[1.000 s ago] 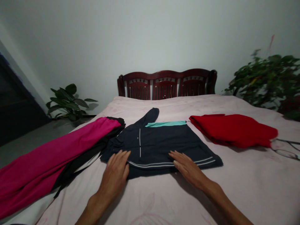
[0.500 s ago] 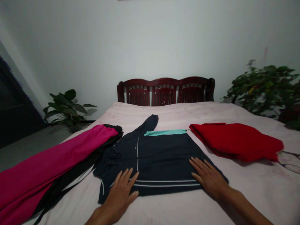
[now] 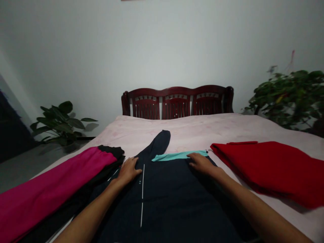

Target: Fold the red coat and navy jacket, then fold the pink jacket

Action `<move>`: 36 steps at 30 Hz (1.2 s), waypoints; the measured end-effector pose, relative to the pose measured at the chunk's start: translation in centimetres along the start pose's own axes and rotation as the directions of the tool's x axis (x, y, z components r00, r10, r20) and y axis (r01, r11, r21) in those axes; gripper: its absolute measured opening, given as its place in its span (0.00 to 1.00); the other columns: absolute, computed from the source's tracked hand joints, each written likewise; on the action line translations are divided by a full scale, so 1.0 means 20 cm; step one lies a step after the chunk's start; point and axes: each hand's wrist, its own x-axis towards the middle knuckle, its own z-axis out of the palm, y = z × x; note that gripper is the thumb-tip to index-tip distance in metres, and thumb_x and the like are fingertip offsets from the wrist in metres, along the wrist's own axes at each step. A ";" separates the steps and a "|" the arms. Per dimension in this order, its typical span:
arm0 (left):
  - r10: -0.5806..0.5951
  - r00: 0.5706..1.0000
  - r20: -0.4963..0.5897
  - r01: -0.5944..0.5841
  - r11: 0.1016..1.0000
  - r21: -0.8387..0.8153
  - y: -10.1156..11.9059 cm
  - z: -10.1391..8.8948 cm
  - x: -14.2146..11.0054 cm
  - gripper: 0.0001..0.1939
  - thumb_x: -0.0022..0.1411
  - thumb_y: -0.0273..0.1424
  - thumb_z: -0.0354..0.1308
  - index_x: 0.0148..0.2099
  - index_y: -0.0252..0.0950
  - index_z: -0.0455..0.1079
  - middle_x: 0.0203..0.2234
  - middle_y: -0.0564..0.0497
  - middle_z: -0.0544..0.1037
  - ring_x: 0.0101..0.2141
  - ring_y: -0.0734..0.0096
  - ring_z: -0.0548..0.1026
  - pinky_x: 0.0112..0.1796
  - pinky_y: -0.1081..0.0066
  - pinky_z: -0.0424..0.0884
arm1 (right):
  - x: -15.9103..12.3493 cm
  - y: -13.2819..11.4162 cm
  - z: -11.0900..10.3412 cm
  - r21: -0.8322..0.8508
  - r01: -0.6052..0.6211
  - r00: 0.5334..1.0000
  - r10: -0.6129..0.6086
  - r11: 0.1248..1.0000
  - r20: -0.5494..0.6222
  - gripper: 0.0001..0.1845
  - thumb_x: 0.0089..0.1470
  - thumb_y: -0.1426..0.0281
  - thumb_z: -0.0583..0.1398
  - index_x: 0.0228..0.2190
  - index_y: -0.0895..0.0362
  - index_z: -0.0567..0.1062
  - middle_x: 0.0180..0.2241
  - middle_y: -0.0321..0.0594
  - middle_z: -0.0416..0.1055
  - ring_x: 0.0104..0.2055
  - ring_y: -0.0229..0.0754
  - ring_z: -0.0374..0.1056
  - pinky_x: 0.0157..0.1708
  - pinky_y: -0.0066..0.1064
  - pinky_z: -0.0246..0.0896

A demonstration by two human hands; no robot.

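**hands up at the teal band, striped hem gone off the bottom of the shot**

so here's where we'd got to, going left to right across the pale pink bedsheet [image 3: 182, 130]. first up was the magenta garment [image 3: 55, 187], lying in a long strip with a black layer [image 3: 111, 152] showing along its edge and running off toward the bottom left corner. just right of that, our left hand [image 3: 128, 170] lay flat and open on the dark navy jacket [image 3: 164, 202], close to the white piping [image 3: 143, 189] and not clamped on anything.

the big change was that both hands had travelled up from the striped hem to the far end of the jacket. the hem had dropped out of view, and the jacket now ran from mid-bed down past the bottom of the frame. its sleeve [image 3: 160, 143] pointed up toward the headboard, and the teal band [image 3: 177, 156] lay across the far edge.

our right hand [image 3: 201, 162] rested open on the end of that band, well apart from the left, with navy cloth between them. further right, the red cloth [image 3: 268, 172] sat in a loose folded heap just beside the jacket, with neither hand on it. behind everything stood the dark wooden headboard [image 3: 177, 101], with a leafy potted plant [image 3: 59, 125] off to the left and a bushier one [image 3: 286, 98] off to the right.
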 end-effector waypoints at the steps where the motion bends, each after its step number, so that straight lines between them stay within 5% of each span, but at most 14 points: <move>1: -0.028 0.999 0.020 0.028 1.000 0.011 -0.02 0.01 0.09 0.39 0.56 0.39 0.63 0.67 0.33 0.60 0.67 0.36 0.62 0.67 0.51 0.58 0.64 0.58 0.54 | 0.08 0.01 0.01 -0.010 -0.007 1.000 0.007 1.000 0.016 0.30 0.52 0.70 0.59 0.58 0.59 0.72 0.60 0.54 0.68 0.61 0.53 0.65 0.60 0.43 0.58; 6: -0.149 0.979 0.140 0.146 0.989 0.036 -0.15 0.06 0.38 0.54 0.37 0.42 0.74 0.66 0.30 0.59 0.61 0.29 0.69 0.59 0.40 0.69 0.53 0.58 0.67 | 0.32 0.10 0.03 -0.046 -0.053 0.983 0.060 0.998 0.171 0.42 0.43 0.64 0.69 0.60 0.56 0.70 0.63 0.55 0.63 0.66 0.61 0.57 0.64 0.47 0.50; 9: -0.154 0.973 0.170 0.152 0.988 0.028 -0.18 0.07 0.43 0.49 0.38 0.40 0.73 0.62 0.34 0.63 0.57 0.35 0.74 0.56 0.45 0.73 0.48 0.64 0.70 | 0.39 0.15 0.06 -0.066 -0.084 0.970 0.097 0.994 0.224 0.41 0.39 0.63 0.72 0.56 0.52 0.73 0.54 0.52 0.73 0.56 0.59 0.67 0.55 0.46 0.60; 11: -0.140 0.976 0.168 0.139 0.990 0.018 -0.16 0.06 0.42 0.41 0.41 0.38 0.72 0.58 0.37 0.67 0.53 0.40 0.78 0.53 0.50 0.76 0.45 0.67 0.70 | 0.41 0.15 0.06 -0.096 -0.087 0.963 0.108 0.992 0.246 0.31 0.41 0.65 0.70 0.50 0.52 0.77 0.46 0.49 0.76 0.48 0.55 0.71 0.46 0.42 0.64; 15: -0.094 0.992 0.081 0.094 0.996 -0.001 -0.09 0.00 0.27 0.27 0.54 0.36 0.63 0.57 0.42 0.68 0.49 0.45 0.80 0.50 0.54 0.77 0.43 0.66 0.70 | 0.32 0.11 -0.01 -0.134 0.076 0.992 -0.062 0.988 0.110 0.10 0.54 0.72 0.59 0.38 0.56 0.78 0.43 0.50 0.73 0.45 0.50 0.68 0.42 0.36 0.60; 18: 0.069 0.995 -0.073 -0.070 0.997 -0.011 -0.08 -0.02 0.08 0.26 0.62 0.30 0.54 0.63 0.46 0.63 0.53 0.48 0.78 0.51 0.56 0.77 0.47 0.63 0.70 | 0.14 0.10 -0.09 -0.120 0.268 0.961 -0.273 0.956 -0.035 0.08 0.57 0.73 0.56 0.36 0.57 0.75 0.43 0.49 0.70 0.44 0.47 0.65 0.43 0.35 0.58; 20: 0.240 0.960 -0.147 -0.245 0.969 -0.021 -0.12 0.01 -0.06 0.32 0.60 0.24 0.52 0.65 0.46 0.61 0.59 0.50 0.74 0.56 0.58 0.74 0.54 0.62 0.68 | -0.01 0.12 -0.09 -0.090 0.304 0.951 -0.307 0.948 -0.018 0.08 0.59 0.74 0.53 0.35 0.57 0.73 0.40 0.47 0.70 0.40 0.45 0.65 0.40 0.33 0.57; 23: 0.387 0.919 -0.073 -0.393 0.913 -0.107 -0.20 0.08 -0.24 0.38 0.58 0.24 0.53 0.69 0.49 0.55 0.63 0.53 0.69 0.60 0.60 0.70 0.59 0.64 0.65 | -0.22 0.15 -0.03 -0.017 0.293 0.955 -0.292 0.956 0.044 0.11 0.58 0.77 0.50 0.32 0.56 0.71 0.35 0.44 0.69 0.36 0.43 0.64 0.37 0.32 0.56; 27: 0.259 0.961 0.102 -0.239 0.955 -0.176 -0.20 0.07 -0.36 0.47 0.60 0.33 0.57 0.75 0.46 0.38 0.55 0.48 0.77 0.50 0.57 0.77 0.48 0.64 0.72 | -0.31 0.13 0.01 0.063 0.164 0.984 -0.168 0.984 0.064 0.14 0.48 0.83 0.51 0.31 0.57 0.72 0.34 0.44 0.70 0.37 0.43 0.66 0.37 0.31 0.57; 29: 0.174 0.977 0.121 -0.163 0.982 -0.095 -0.17 0.00 -0.39 0.44 0.59 0.39 0.58 0.74 0.43 0.46 0.46 0.47 0.81 0.44 0.55 0.78 0.45 0.63 0.70 | -0.29 0.08 -0.01 0.084 0.128 0.988 -0.134 0.988 0.072 0.18 0.44 0.84 0.51 0.33 0.57 0.74 0.35 0.44 0.72 0.39 0.44 0.67 0.39 0.32 0.58; 32: 0.136 0.981 0.140 -0.137 0.991 -0.002 -0.13 -0.08 -0.40 0.28 0.61 0.48 0.56 0.60 0.43 0.70 0.39 0.47 0.80 0.42 0.55 0.76 0.46 0.61 0.66 | -0.27 -0.02 -0.04 0.126 0.174 0.980 -0.185 0.977 0.080 0.23 0.41 0.84 0.53 0.38 0.56 0.75 0.39 0.43 0.73 0.43 0.45 0.67 0.44 0.33 0.59; 36: 0.089 0.986 0.142 -0.082 0.995 -0.058 -0.17 -0.04 -0.43 0.20 0.66 0.47 0.50 0.48 0.42 0.75 0.39 0.47 0.79 0.42 0.57 0.74 0.46 0.62 0.63 | -0.23 -0.08 -0.03 0.269 0.069 0.947 -0.148 0.961 0.284 0.23 0.37 0.85 0.54 0.35 0.56 0.76 0.37 0.40 0.74 0.40 0.43 0.69 0.40 0.31 0.60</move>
